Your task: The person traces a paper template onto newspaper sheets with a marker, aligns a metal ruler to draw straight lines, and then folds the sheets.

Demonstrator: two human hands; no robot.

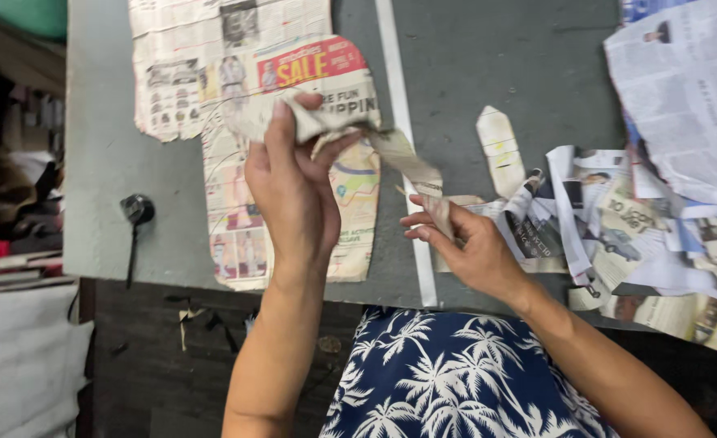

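The right hand pinches the lower end of a soft, creased newspaper strip; the left hand clamps its crumpled upper end. Beyond lie flat newspaper sheets, with torn scraps rightward on the grey table.

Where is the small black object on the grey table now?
In the head view, the small black object lies at the left of the grey table, near its front edge, left of the newspaper sheet.
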